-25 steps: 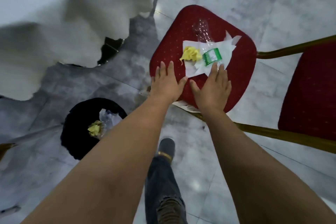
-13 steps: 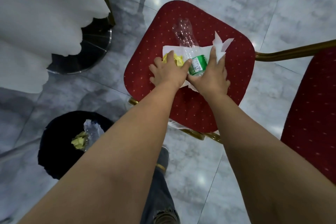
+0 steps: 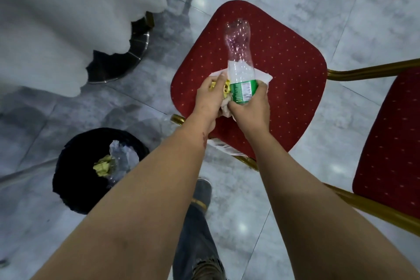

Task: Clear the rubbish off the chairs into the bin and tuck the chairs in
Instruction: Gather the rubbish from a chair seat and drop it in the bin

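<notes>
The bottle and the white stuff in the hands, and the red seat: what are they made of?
The bottle looks like thin clear plastic: you see the seat through it, it is dented, with a glossy green label. The white sheet looks like soft tissue paper, matte and crumpling under the right hand and left hand. The red seat seems woven fabric with small pale dots over padding; its frame looks like gold-painted metal, probably.

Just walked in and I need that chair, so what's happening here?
A person is clearing rubbish off the red chair seat. The right hand grips a clear plastic bottle by its green label, and the left hand gathers yellow scraps and a white napkin. The black bin on the floor already holds similar rubbish.
</notes>
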Motion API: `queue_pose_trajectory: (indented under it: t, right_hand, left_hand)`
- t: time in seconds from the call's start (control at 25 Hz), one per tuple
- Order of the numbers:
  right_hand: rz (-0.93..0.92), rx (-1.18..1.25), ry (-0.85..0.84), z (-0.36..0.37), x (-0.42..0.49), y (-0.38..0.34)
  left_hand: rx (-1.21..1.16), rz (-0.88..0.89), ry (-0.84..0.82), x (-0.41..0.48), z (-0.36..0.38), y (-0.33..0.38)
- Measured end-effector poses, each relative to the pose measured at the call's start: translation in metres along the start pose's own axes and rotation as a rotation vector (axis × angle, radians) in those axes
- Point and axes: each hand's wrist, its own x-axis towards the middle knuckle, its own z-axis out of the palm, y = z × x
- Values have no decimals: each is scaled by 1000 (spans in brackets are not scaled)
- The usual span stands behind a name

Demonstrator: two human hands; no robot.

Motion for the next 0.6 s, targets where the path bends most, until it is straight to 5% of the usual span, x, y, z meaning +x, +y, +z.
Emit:
queue_pose_trajectory:
  t: [0.36,0.6]
  right_hand:
    - [-146,-33,-189,125,-171,-66]
    - [-68,-71,-414,220,-284,-67]
  left_hand:
    - [-44,-60,138,-81,-219,-18]
    - [-28,-225,238,-127,-363,-67]
